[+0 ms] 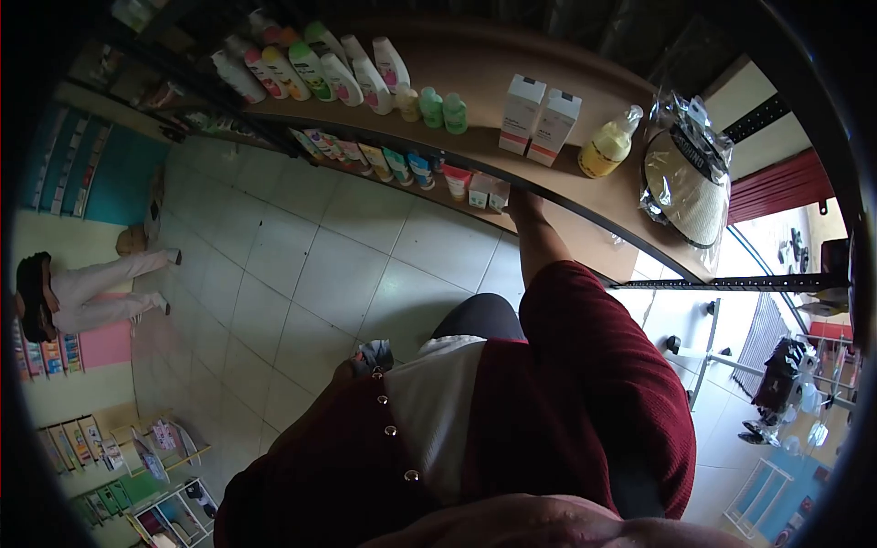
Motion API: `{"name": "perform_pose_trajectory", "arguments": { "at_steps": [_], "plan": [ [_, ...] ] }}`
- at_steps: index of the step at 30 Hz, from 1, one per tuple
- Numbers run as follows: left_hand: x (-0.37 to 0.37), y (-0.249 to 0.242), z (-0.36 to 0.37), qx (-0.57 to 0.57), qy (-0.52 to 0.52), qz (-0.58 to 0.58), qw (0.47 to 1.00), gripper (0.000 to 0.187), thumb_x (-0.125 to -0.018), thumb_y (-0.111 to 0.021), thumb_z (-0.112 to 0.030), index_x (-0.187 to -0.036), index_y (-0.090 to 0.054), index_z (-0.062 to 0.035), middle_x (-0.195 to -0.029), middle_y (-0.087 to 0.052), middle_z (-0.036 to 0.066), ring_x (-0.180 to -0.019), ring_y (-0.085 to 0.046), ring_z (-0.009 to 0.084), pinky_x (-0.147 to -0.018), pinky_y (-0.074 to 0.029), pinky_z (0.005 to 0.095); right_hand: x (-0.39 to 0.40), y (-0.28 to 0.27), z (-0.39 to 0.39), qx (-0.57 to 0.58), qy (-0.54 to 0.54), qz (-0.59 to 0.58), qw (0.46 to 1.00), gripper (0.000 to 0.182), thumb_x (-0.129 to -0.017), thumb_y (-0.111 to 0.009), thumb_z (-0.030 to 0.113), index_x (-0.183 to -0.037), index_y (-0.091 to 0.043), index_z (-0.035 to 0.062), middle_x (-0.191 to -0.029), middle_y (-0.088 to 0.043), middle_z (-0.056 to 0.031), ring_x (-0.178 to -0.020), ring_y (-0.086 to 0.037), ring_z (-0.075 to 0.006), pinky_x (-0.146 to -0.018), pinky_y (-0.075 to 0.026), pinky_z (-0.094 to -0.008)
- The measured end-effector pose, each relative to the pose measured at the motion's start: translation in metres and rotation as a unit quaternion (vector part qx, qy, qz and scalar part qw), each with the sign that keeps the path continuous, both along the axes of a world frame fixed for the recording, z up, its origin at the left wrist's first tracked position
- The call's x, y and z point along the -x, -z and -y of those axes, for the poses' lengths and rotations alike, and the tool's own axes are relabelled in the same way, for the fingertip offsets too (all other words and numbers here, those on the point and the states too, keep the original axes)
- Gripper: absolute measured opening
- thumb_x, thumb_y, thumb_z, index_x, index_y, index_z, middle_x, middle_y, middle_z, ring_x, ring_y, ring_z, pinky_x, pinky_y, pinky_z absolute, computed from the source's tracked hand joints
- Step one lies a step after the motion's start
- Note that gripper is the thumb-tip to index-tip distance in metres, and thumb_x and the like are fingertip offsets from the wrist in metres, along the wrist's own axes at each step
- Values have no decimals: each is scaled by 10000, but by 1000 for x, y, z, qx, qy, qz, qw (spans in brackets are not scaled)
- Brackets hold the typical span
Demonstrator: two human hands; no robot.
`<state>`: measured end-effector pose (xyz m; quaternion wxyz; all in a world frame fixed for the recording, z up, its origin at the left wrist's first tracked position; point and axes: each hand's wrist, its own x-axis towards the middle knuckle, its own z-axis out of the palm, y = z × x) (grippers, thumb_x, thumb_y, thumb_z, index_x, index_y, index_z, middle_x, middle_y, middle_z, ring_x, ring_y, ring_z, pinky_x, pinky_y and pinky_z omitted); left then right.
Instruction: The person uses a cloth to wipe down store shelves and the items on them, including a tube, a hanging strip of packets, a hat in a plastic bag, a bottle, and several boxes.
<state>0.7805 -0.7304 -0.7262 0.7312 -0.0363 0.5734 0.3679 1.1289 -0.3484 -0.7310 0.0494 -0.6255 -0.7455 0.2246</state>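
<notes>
My right arm stretches forward, and my right hand point(524, 208) is at the lower shelf beside small white boxes point(488, 192). The upper shelf's edge covers its fingers, so their grip is hidden. Low by my waist, my left hand point(345, 369) is partly behind my maroon sleeve. A crumpled grey-blue cloth-like thing point(374, 354) sticks out from it. Along the lower shelf, left of my right hand, stand several tubes point(397, 164) and a red-and-white pack point(458, 181).
The upper shelf point(475, 82) holds several shampoo-like bottles point(311, 71), two tall white boxes point(537, 119), a yellow pump bottle point(610, 144) and a plastic-wrapped visor hat point(685, 178). Another person point(87, 288) is at far left. A metal rack point(717, 356) stands at right on the tiled floor point(301, 247).
</notes>
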Motion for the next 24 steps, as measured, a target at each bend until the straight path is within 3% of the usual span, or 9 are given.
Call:
{"name": "perform_pose_trajectory", "arguments": {
  "at_steps": [1,3,6,7,14,16,19,23,24],
  "plan": [
    [6,-1,10,2,0,-6,1000,432,-980,-430,-394,-1142,-576,-21,-1070,-636,101,-946,-606,215,-875,-470,335,5,1,-1,0,-3,-2,1000,889,-688,-785,411,-1394,-338,107,-1391,-402,-173,-1253,-427,-373,-1033,-373,-436],
    [6,5,3,6,-1,-17,1000,433,-979,-431,-395,-1139,-578,-21,-1070,-636,100,-945,-605,213,-873,-470,334,15,10,-7,-25,180,-326,928,802,-703,-785,338,-1364,-390,116,-1357,-447,-177,-1226,-461,-366,-1005,-404,-435],
    [19,8,11,22,10,-29,999,434,-978,-434,-397,-1135,-581,-20,-1070,-635,99,-943,-604,210,-871,-469,332,16,34,-17,-52,178,-253,949,656,-753,-740,249,-1318,-446,88,-1317,-482,-200,-1231,-458,-362,-1002,-409,-439],
    [19,9,16,25,16,-31,999,434,-978,-435,-398,-1133,-581,-20,-1070,-635,98,-943,-604,209,-871,-469,331,18,37,-15,-105,93,-87,986,513,-811,-660,170,-1282,-481,75,-1302,-487,-222,-1241,-448,-368,-1018,-394,-442],
    [30,28,8,52,44,-49,996,436,-976,-440,-402,-1124,-587,-19,-1071,-635,95,-939,-602,202,-866,-468,327,15,75,-25,-120,95,-179,972,581,-752,-701,107,-1286,-473,79,-1313,-473,-228,-1257,-425,-383,-1050,-367,-445],
    [32,33,3,57,51,-55,996,437,-976,-442,-403,-1121,-589,-19,-1071,-634,94,-938,-601,200,-865,-468,325,10,55,-19,-148,-30,27,988,587,-751,-707,116,-1287,-471,77,-1313,-474,-223,-1253,-428,-384,-1049,-367,-446],
    [38,44,2,61,61,-64,994,438,-975,-444,-405,-1116,-591,-18,-1072,-634,93,-937,-600,197,-862,-467,324,9,60,-21,-96,74,-157,980,537,-789,-667,117,-1288,-471,80,-1314,-472,-225,-1254,-424,-388,-1049,-363,-454],
    [46,47,21,68,72,-81,992,439,-974,-448,-408,-1111,-595,-17,-1072,-633,91,-935,-599,193,-860,-467,321,8,62,-21,-88,64,-141,984,455,-872,-591,203,-1290,-465,76,-1313,-469,-231,-1245,-425,-400,-1045,-368,-451],
    [49,48,23,70,75,-86,991,440,-974,-449,-409,-1109,-595,-17,-1072,-633,90,-934,-598,192,-859,-467,320,10,52,-19,-70,89,-216,970,445,-898,-554,258,-1291,-461,71,-1301,-478,-232,-1245,-425,-393,-1048,-364,-446]
  ]
}}
